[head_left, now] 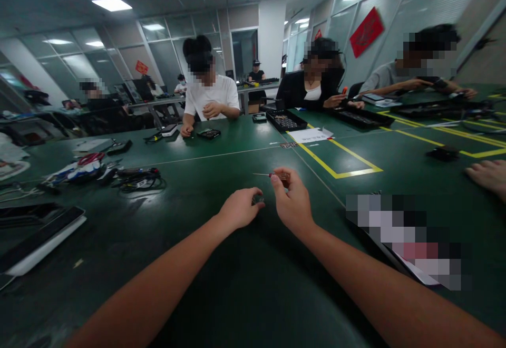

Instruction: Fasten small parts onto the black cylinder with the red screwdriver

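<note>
My right hand (pixel 293 200) is closed around the handle of a small screwdriver (pixel 272 175), whose thin metal shaft points left, above my left hand. My left hand (pixel 239 208) has its thumb and fingers curled around a small, clear-looking part (pixel 258 199); its exact kind is too small to make out. Both hands are just above the middle of the green table (pixel 221 284), a short gap between them. The screwdriver's tip is apart from the small part.
Cables (pixel 140 179) and a black-and-white device (pixel 51 242) lie at left. A blurred-out flat item (pixel 407 248) lies right of my forearm. Across the table, co-workers sit near black trays (pixel 286 120) and a white paper (pixel 310 135). Another person's hand (pixel 488 176) rests at the right edge.
</note>
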Tool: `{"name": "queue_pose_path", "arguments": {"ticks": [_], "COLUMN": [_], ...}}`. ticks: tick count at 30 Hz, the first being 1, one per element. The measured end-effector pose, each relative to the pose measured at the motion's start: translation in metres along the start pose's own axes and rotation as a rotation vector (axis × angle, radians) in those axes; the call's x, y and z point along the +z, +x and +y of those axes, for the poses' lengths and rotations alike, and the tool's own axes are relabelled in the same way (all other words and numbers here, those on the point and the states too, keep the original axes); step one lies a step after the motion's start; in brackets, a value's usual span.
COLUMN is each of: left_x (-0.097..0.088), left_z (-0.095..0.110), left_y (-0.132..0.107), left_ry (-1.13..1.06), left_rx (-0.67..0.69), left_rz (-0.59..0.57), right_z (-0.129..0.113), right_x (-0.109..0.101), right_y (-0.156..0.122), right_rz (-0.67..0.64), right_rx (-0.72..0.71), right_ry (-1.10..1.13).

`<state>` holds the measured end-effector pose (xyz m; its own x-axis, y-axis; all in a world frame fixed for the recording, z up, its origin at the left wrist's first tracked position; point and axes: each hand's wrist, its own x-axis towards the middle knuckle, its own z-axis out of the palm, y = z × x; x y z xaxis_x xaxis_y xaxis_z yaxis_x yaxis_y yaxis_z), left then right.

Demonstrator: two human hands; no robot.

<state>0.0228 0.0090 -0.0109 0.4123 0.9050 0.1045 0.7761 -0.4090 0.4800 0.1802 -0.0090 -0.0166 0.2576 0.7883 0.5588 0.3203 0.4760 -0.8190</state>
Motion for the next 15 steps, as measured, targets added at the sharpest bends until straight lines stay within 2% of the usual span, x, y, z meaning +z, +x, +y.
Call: {"name": "queue_pose_path", "arguments": {"ticks": [4,8,11,15], "left_x": [0.010,0.012,0.006,-0.010], "left_z": [0.004,0.007,0.003,-0.012], "left_y": [0.013,0.019,0.018,0.009], "left_ry": [0.131,0.166,0.151,0.094], "left_rx": [-0.028,-0.016,-0.033,-0.004], "left_rz": [-0.074,-0.091,-0.107,-0.106], "right_z": [-0.001,-0.001,-0.001,-0.001], "right_x": [-0.001,0.000,0.000,-0.002], "right_y": [-0.001,-0.002,-0.002,-0.003], "right_rz": [-0.020,-0.030,-0.029,-0.029], "right_rx": [-0.021,-0.028,-0.023,-0.004], "right_ry": [-0.018,-0.018,-0.006,0.004]}}
